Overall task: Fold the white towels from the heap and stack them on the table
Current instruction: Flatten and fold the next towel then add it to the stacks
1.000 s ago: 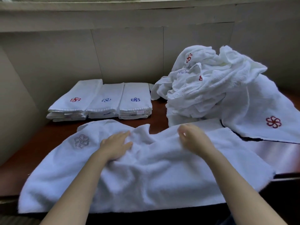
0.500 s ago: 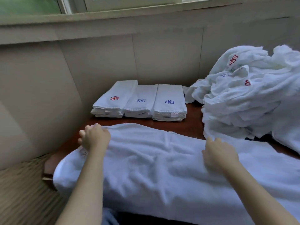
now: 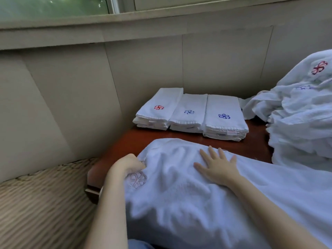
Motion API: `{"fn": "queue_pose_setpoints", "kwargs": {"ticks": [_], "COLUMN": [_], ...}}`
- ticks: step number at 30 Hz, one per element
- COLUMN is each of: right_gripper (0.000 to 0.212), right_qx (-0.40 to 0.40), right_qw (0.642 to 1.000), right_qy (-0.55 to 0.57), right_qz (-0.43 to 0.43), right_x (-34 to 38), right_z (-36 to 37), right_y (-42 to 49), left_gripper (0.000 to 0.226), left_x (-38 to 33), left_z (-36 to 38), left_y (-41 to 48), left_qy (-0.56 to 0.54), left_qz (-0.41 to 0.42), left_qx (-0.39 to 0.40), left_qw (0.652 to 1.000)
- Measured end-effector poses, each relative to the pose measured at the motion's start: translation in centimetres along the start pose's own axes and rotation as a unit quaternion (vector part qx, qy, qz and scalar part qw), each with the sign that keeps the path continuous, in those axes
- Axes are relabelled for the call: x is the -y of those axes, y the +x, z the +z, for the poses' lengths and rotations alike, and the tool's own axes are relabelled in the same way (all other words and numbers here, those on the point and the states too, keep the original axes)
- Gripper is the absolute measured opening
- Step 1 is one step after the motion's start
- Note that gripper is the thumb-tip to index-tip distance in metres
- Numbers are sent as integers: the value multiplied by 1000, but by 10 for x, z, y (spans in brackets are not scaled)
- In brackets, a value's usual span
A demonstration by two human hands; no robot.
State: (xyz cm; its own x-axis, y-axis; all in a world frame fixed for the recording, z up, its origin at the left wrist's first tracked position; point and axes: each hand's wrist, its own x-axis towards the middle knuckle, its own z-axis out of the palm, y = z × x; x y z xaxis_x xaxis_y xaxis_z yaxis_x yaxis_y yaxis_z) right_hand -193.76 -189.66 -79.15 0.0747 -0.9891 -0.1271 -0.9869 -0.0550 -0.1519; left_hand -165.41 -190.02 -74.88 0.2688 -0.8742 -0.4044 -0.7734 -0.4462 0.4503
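White terry towel (image 3: 206, 203) lies spread across the near edge of the table (image 3: 179, 135), under both hands. On it, the right hand (image 3: 218, 168) rests flat, palm down, fingers straight and fanned. To its left, the left hand (image 3: 128, 165) is curled into the towel's left end, bunching the cloth in its fingers just above a faint red flower mark (image 3: 137, 179) showing through the fabric.

Beyond the hands, toward the wall (image 3: 143, 69), three stacks of folded towels sit side by side, touching: the left stack (image 3: 158, 110) has a red flower on top, the middle stack (image 3: 188, 113) and the right stack (image 3: 224, 116) each a blue one.

Right of the right hand rises the heap (image 3: 301, 123) of unfolded towels, one with a red flower near its top, its lower edge meeting the spread towel.

Left of the left hand, past the table's corner, is a woven ribbed surface (image 3: 45, 203). Above the wall runs a window (image 3: 53, 6).
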Motion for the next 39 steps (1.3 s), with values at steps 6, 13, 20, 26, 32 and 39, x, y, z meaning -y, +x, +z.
{"fn": "queue_pose_setpoints", "kwargs": {"ticks": [6, 13, 20, 26, 32, 39], "right_gripper": [61, 57, 54, 53, 38, 10], "right_qx": [-15, 27, -38, -77, -93, 0], "right_qw": [1000, 1000, 970, 982, 980, 976], "right_qy": [-5, 4, 241, 135, 45, -40], "right_qz": [-21, -7, 0, 109, 170, 215], "right_x": [-12, -14, -47, -132, -177, -222], "right_z": [2, -12, -35, -48, -68, -80], "right_y": [19, 43, 18, -29, -70, -112], "left_gripper": [21, 39, 60, 61, 49, 39], "left_x": [8, 14, -8, -45, -85, -94], "left_z": [-9, -8, 9, 30, 67, 77], "left_y": [9, 13, -2, -19, -30, -23], "left_qy": [-144, -230, -28, 229, 205, 165], "left_qz": [30, 121, 183, 110, 168, 108], "left_qx": [-307, -286, -108, -76, -154, -185], "left_qw": [940, 922, 977, 964, 952, 963]}}
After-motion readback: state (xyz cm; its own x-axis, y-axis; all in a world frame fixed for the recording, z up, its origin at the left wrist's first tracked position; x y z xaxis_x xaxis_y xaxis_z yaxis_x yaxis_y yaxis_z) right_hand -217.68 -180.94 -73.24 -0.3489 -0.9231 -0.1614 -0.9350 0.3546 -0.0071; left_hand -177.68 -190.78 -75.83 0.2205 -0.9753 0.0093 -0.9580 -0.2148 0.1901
